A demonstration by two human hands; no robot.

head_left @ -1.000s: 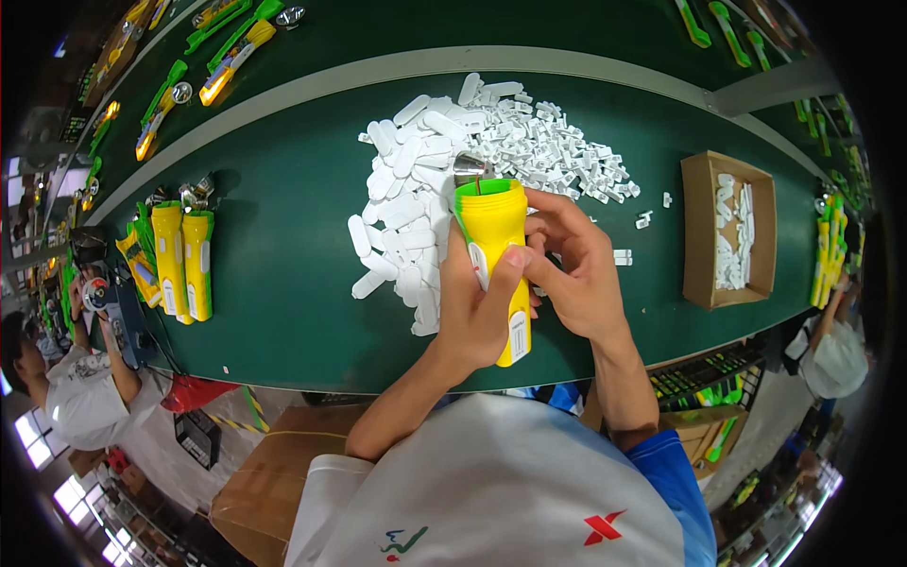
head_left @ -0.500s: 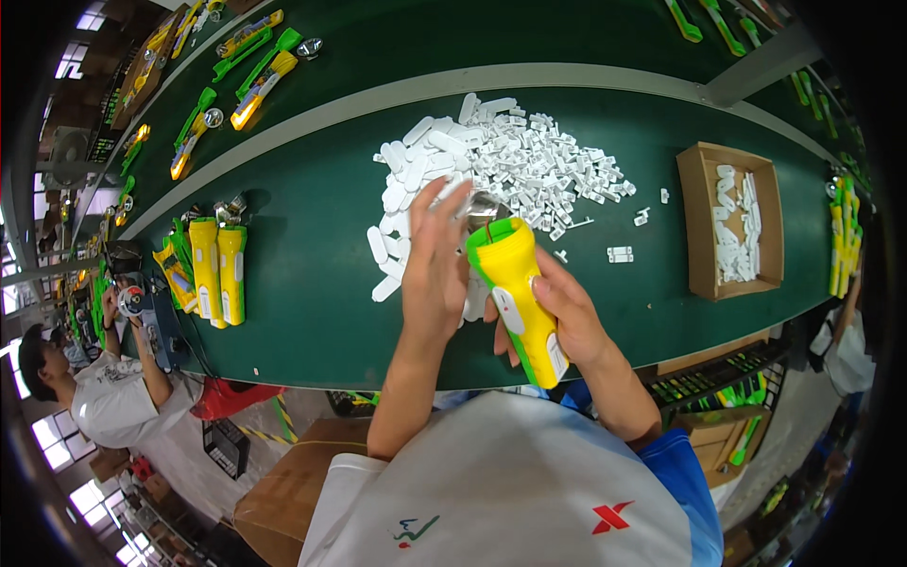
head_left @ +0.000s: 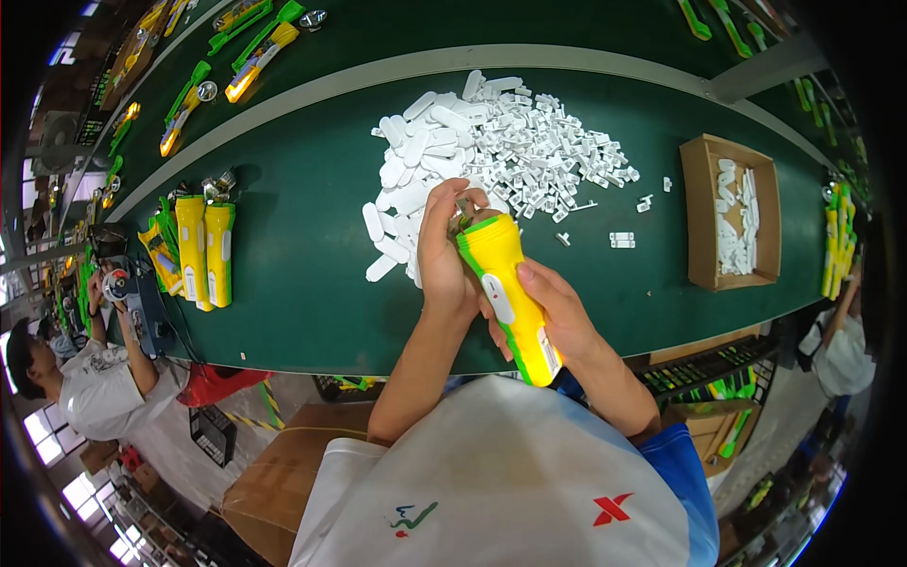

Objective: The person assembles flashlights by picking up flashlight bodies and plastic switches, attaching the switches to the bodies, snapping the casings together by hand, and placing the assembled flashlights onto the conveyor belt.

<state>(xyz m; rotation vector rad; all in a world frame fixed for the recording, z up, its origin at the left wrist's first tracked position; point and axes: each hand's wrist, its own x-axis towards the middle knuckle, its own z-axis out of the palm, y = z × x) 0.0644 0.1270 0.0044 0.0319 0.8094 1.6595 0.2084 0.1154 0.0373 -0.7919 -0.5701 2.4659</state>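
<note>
A yellow flashlight [head_left: 515, 307] with a green side strip and a white switch plate slants in front of my chest. My right hand [head_left: 559, 310] wraps round its body, thumb on top. Close to the open wide end, my left hand [head_left: 444, 255] curls its fingers round a shiny reflector [head_left: 464, 212], which the fingers partly cover. Whether the reflector touches the flashlight's rim I cannot tell. Beyond my hands lies a heap of white oval plates [head_left: 416, 146] and small white plastic pieces [head_left: 553, 151] on the green table [head_left: 312, 283].
An open cardboard box [head_left: 694, 213] of white parts stands at the right. Several yellow flashlights [head_left: 192, 250] lie at the left. A metal rail [head_left: 378, 80] crosses behind the heap, with flashlight parts beyond it. Another person [head_left: 113, 378] works at the far left.
My left hand has closed in on the flashlight's wide end, its fingers now curled round the reflector. The flashlight has turned slightly more upright in my right hand. The whole view has shifted slightly.
</note>
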